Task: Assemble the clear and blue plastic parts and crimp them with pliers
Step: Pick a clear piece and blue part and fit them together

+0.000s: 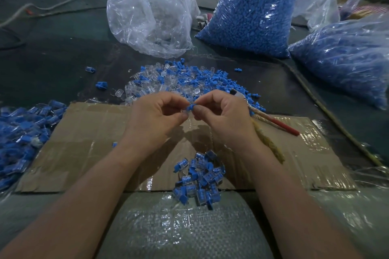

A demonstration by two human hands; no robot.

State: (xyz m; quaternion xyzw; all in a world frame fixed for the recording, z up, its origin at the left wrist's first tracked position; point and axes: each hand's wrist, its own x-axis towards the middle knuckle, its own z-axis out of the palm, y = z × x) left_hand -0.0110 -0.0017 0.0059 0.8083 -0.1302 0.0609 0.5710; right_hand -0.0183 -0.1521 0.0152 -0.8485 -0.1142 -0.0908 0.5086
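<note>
Above the cardboard sheet point(88, 143), my left hand point(155, 115) and my right hand point(223, 115) meet fingertip to fingertip. Between them they pinch a small blue plastic part point(190, 107), with a clear part barely visible against the left fingers. Pliers point(273, 121) with red and pale handles lie on the cardboard just right of my right hand. Behind the hands spreads a loose pile of clear and blue parts point(185, 80). A small heap of assembled pieces point(200, 178) sits near the cardboard's front edge between my forearms.
A large heap of assembled blue pieces point(23, 139) lies at the left. Behind stand a clear bag of clear parts point(147, 14) and two bags of blue parts point(250, 14) point(347, 57). A woven sack point(179, 229) covers my lap. A cord point(328, 111) runs along the right.
</note>
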